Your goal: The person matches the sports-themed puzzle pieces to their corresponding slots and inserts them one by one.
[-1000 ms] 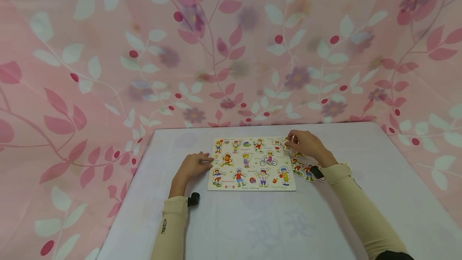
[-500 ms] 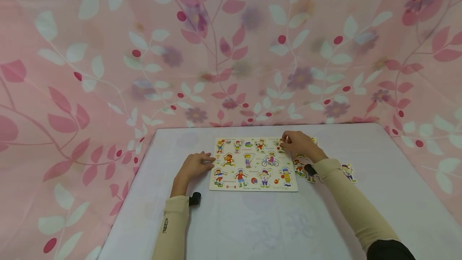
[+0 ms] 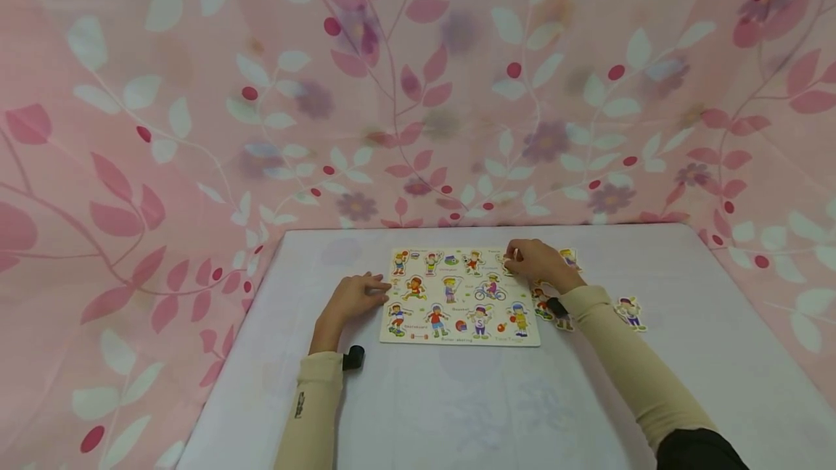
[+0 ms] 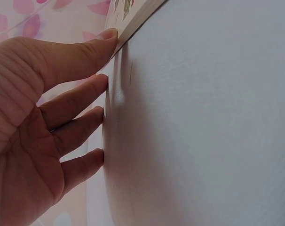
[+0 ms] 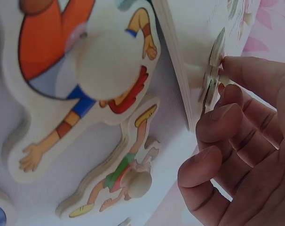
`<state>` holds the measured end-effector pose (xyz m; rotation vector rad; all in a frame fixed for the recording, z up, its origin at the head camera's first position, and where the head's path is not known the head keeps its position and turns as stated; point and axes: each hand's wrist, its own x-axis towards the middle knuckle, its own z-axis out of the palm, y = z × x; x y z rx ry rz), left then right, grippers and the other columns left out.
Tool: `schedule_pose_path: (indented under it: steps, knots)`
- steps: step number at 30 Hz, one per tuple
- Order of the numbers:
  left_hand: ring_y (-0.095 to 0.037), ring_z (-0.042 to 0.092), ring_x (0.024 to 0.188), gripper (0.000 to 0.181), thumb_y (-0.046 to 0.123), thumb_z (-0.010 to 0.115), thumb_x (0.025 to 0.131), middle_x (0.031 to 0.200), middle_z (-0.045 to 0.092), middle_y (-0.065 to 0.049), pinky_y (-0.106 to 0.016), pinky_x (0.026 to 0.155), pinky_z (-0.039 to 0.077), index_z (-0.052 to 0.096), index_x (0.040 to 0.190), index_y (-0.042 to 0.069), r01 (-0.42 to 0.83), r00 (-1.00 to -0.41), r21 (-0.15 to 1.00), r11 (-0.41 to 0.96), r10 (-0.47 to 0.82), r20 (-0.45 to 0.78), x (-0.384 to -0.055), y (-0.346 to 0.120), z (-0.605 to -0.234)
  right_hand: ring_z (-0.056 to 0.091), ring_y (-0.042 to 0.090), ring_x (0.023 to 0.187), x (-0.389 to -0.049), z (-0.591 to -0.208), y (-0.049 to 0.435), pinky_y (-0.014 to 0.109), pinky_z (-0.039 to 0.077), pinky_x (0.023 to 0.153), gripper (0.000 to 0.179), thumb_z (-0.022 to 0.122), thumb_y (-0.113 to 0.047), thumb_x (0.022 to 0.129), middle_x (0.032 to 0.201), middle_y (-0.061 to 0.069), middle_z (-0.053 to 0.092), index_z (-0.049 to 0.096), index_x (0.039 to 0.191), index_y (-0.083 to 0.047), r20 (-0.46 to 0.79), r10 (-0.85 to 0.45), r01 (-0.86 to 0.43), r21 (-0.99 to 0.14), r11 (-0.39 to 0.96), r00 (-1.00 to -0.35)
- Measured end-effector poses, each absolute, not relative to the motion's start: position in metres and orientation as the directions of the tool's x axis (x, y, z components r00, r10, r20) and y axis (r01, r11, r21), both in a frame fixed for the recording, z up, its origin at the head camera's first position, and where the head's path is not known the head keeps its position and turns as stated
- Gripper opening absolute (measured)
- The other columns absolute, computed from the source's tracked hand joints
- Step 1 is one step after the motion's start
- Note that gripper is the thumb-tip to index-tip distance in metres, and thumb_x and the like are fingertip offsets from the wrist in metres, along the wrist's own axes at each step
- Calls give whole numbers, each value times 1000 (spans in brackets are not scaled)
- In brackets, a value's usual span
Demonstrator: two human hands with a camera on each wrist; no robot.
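Observation:
A white wooden puzzle board [image 3: 424, 310] with colourful sports figures lies on the table. My left hand [image 3: 353, 302] is at its left side; in the left wrist view the thumb [image 4: 93, 54] touches the board's edge [image 4: 133, 23] while the other fingers, slightly bent, rest on the white cloth. Over the board's top right corner, my right hand [image 3: 538, 263] pinches a small puzzle piece [image 5: 217, 47] between thumb and fingers. The piece stands on edge at the board's surface in the right wrist view. Its picture is mostly hidden by the fingers.
Loose figure pieces lie right of the board, partly under my right forearm: one near the top [image 3: 570, 260], another, a figure in purple trousers [image 3: 630, 312], farther right. A runner piece [image 5: 128, 181] shows in the right wrist view. A pink floral curtain [image 3: 418, 93] hangs behind the table.
My right hand has moved left with the piece, from the board's right edge onto its top right corner, uncovering loose pieces. The left hand stays at the board's left edge.

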<state>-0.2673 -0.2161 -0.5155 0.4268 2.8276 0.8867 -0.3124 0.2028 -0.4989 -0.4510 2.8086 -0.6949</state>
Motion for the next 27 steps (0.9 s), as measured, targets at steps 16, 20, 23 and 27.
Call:
schedule_pose_path:
  steps: [16, 20, 23, 27]
  knots:
    - [-34, 43, 136, 28, 24, 77, 86, 131, 63, -9, -53, 113, 28, 77, 113, 15, 234, -947, 576, 783, 318, -48, -268, -217, -517, 53, 17, 59, -311, -498, 202, 32, 43, 52, 21, 65, -33, 96, 78, 0, 61, 65, 104, -13, -142, -319, -220, -470, 855, -937]
    - [-34, 43, 136, 28, 25, 77, 86, 132, 62, -7, -53, 113, 28, 77, 113, 16, 229, -948, 569, 790, 315, -56, -269, -217, -518, 53, 17, 59, -306, -487, 202, 32, 44, 51, 24, 63, -33, 97, 77, 0, 61, 66, 108, -12, -118, -305, -215, -481, 850, -945]
    - [-33, 43, 137, 28, 25, 76, 87, 132, 62, -6, -53, 113, 27, 77, 114, 18, 219, -949, 566, 795, 307, -65, -269, -217, -518, 54, 17, 59, -302, -476, 203, 32, 44, 51, 26, 64, -31, 97, 78, 1, 61, 66, 111, -9, -74, -309, -236, -486, 842, -948]
    - [-33, 41, 138, 28, 25, 76, 87, 134, 61, -5, -53, 114, 26, 77, 114, 18, 203, -951, 573, 794, 299, -78, -269, -217, -517, 53, 17, 59, -295, -464, 207, 32, 44, 51, 25, 65, -28, 96, 79, 2, 61, 66, 112, -9, -17, -315, -269, -479, 835, -949]
